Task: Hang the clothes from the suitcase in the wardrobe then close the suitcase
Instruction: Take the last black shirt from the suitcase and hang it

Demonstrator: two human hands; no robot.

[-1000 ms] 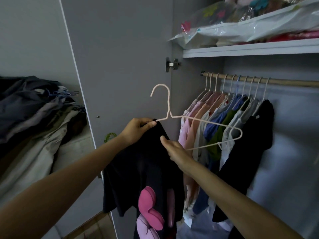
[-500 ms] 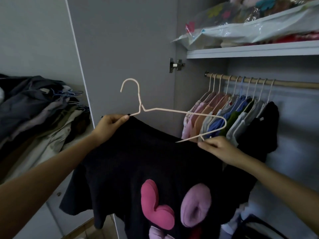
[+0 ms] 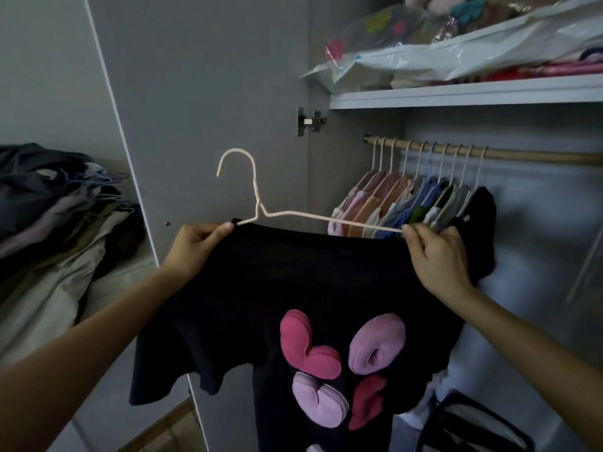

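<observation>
Holding a black T-shirt (image 3: 293, 288) stretched on a pale wire hanger (image 3: 261, 210) before the wardrobe rail (image 3: 522, 154): left hand (image 3: 195, 246) and right hand (image 3: 437, 252) each pinch a shoulder, apparently seating fabric on wire for hanging.

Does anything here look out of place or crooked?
Yes. The pale hanger sits tilted, its hook off to the left, as both hands hold it with the black garment. Left of the wardrobe door, clothes and loose hangers lie in a messy heap.
</observation>
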